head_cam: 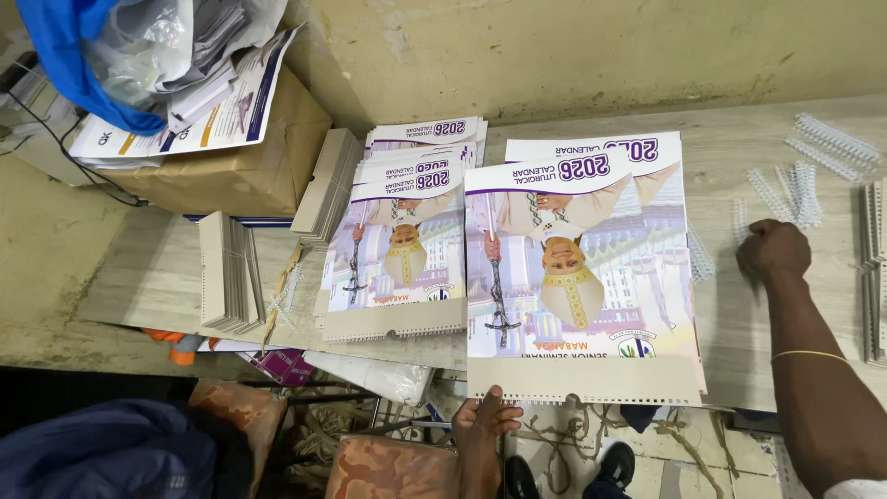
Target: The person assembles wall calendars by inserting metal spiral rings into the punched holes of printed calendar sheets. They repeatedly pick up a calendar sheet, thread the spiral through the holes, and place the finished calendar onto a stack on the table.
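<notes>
left hand (487, 422) pinches glossy punched calendar (577, 286); right hand (774, 248) touches white wire coils (802, 189).

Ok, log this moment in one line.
left hand: grips near edge of front calendar | right hand: closed on table by white binding coils | second calendar stack to the left

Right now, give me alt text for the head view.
The left hand holds the near punched edge of a printed calendar on a wooden table, while the right hand reaches white plastic binding combs. Another calendar stack lies to the left.
</notes>
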